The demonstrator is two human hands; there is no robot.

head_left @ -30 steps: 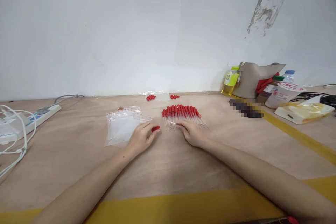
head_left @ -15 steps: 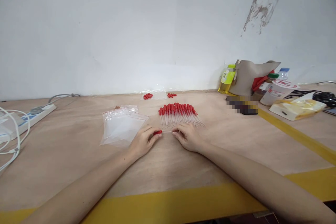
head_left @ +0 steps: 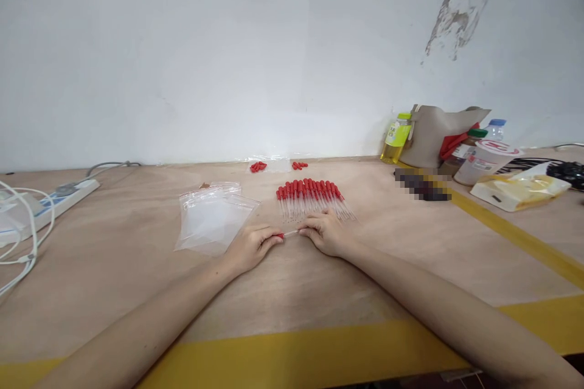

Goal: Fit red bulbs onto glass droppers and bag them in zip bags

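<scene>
Between my two hands lies a thin clear dropper pipette (head_left: 291,233) with a red rubber bulb. My left hand (head_left: 255,245) is closed around the bulb, most of which its fingers hide. The fingertips of my right hand (head_left: 326,233) pinch the far end of the clear tube. Just beyond my hands, a row of similar red-bulbed pipettes (head_left: 310,189) lies side by side, bulbs toward the wall and tubes toward me. Clear zip bags (head_left: 210,219) lie in an overlapping pile beside my left hand.
Small red bulbs (head_left: 258,167) rest on clear plastic near the wall. At left stands a power strip (head_left: 68,200) with white cables. A yellow-capped bottle (head_left: 396,138), a grey bag (head_left: 426,134), a plastic cup (head_left: 483,161) and a yellow-white packet (head_left: 520,187) occupy the right.
The bulb has gone deeper into my left fingers, and the pipette now tilts, its right end slightly higher. Both hands stay in nearly the same place.
</scene>
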